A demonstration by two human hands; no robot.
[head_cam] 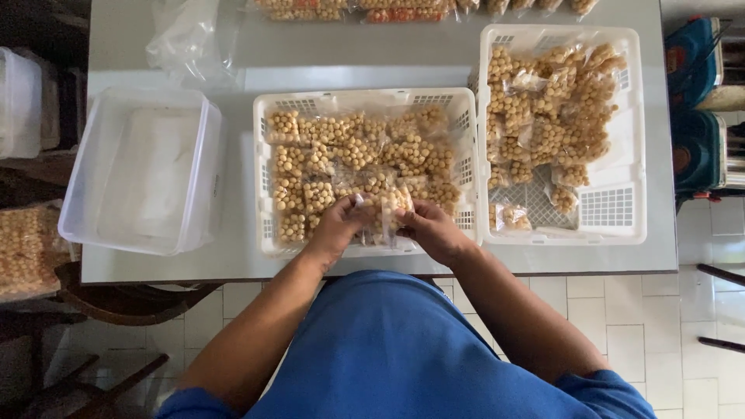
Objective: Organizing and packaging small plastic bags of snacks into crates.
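Tabletop [349, 58]: smooth, grey, faintly glossy. Baskets [268, 178], [628, 155]: white perforated plastic, matt. Tub [85, 194], left of frame: translucent plastic. Packets [372, 155]: clear, shiny film. Floor [621, 310]: pale glazed tiles.

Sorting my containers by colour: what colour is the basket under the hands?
White, with vented lattice walls; the head view shows it best.
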